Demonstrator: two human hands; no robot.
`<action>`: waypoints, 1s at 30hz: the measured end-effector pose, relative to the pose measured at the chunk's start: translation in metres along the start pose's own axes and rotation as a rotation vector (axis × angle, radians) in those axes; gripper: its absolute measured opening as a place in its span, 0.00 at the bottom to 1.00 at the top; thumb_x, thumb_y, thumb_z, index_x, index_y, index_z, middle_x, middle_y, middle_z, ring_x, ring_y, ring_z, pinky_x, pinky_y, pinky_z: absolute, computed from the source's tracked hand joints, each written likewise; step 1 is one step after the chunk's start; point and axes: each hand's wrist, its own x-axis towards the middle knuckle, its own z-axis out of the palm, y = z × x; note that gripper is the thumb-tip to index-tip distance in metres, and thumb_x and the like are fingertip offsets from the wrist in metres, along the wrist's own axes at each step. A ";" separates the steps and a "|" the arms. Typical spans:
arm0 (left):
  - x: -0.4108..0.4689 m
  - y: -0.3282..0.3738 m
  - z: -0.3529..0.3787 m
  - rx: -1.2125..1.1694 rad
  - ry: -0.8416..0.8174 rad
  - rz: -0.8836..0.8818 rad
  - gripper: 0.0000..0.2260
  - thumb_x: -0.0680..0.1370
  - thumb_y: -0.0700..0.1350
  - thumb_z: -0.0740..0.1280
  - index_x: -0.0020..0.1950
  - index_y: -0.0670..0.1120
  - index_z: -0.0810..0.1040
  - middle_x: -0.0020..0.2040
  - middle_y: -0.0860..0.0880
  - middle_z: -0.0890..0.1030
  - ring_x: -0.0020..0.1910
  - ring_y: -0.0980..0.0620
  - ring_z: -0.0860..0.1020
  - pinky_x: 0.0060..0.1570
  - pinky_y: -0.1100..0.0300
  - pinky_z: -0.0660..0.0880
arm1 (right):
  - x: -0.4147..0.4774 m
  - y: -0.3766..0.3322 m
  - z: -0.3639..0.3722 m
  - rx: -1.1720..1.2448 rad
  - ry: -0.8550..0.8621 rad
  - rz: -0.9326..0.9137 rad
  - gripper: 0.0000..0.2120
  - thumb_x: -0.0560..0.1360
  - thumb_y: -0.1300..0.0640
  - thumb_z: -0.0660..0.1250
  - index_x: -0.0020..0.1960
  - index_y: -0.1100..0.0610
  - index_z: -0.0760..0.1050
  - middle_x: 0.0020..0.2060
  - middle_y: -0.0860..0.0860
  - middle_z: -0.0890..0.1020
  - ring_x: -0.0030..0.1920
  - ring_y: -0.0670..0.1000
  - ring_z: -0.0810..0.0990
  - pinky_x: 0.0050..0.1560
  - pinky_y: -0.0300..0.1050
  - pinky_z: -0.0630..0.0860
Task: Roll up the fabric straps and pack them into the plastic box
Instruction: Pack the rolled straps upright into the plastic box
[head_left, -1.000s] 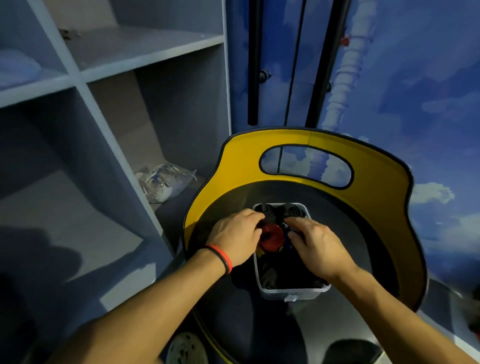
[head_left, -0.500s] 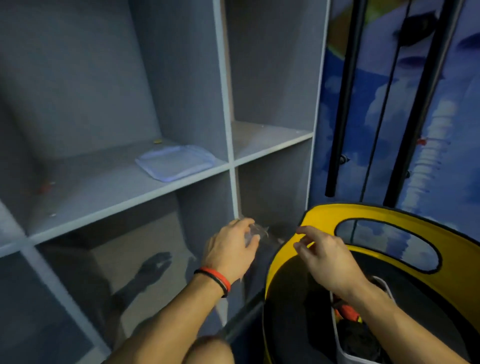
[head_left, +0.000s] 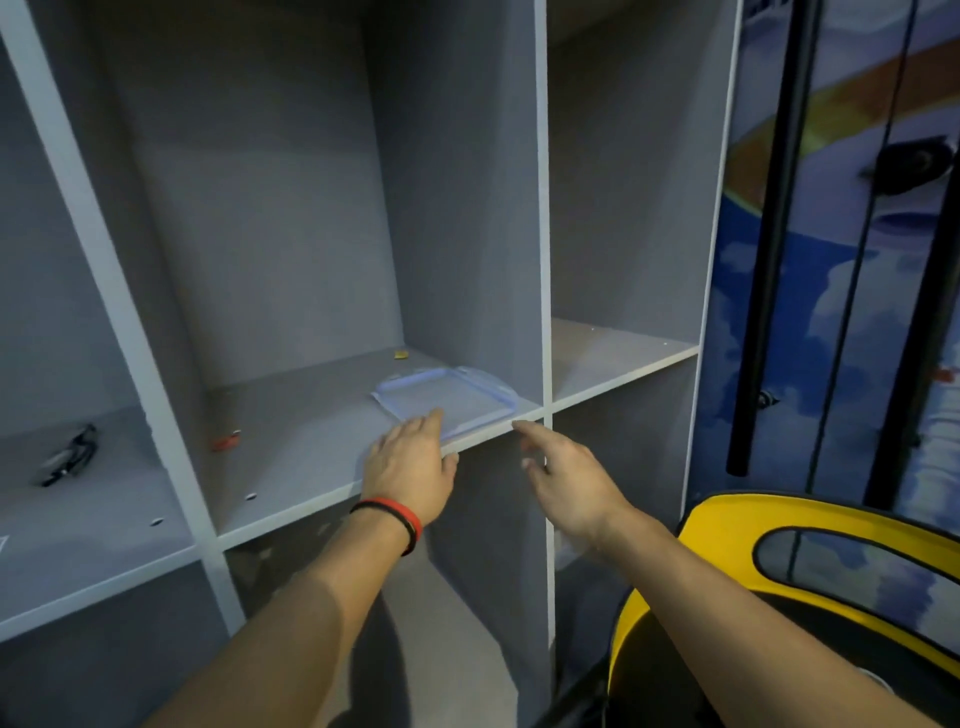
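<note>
Now | left hand (head_left: 410, 467) spread at clear lid (head_left: 460, 396) | right hand (head_left: 567, 479) spread | chair (head_left: 727, 525) cropped

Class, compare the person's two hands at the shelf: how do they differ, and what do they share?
The left hand wears a red and black wristband; the right hand has a bare wrist. The left hand's fingertips reach the clear lid; the right hand hovers beside it. Both are open, holding nothing.

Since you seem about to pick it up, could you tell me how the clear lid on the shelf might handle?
The clear lid looks thin and flat, so probably light and slightly bendy. Lying flush on the smooth shelf, it may slide before lifting.
</note>
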 end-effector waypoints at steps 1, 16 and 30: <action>0.001 -0.002 0.002 0.007 -0.013 0.005 0.25 0.80 0.51 0.64 0.77 0.50 0.65 0.70 0.49 0.73 0.69 0.46 0.71 0.67 0.52 0.69 | 0.003 -0.002 0.001 0.008 -0.005 -0.004 0.24 0.83 0.58 0.59 0.78 0.48 0.65 0.70 0.49 0.75 0.71 0.51 0.73 0.73 0.46 0.68; -0.029 0.056 -0.044 -0.438 0.421 0.588 0.05 0.80 0.46 0.69 0.51 0.47 0.83 0.47 0.50 0.76 0.46 0.48 0.76 0.48 0.53 0.72 | -0.026 0.022 -0.034 0.251 0.336 0.080 0.26 0.78 0.58 0.70 0.72 0.46 0.66 0.66 0.47 0.71 0.56 0.48 0.79 0.59 0.47 0.77; -0.052 0.217 0.032 -1.397 -0.154 -0.058 0.03 0.83 0.42 0.65 0.53 0.46 0.79 0.39 0.51 0.79 0.32 0.61 0.77 0.35 0.66 0.74 | -0.160 0.149 -0.120 0.542 0.451 0.372 0.14 0.78 0.47 0.71 0.55 0.57 0.76 0.38 0.57 0.78 0.33 0.51 0.79 0.38 0.47 0.77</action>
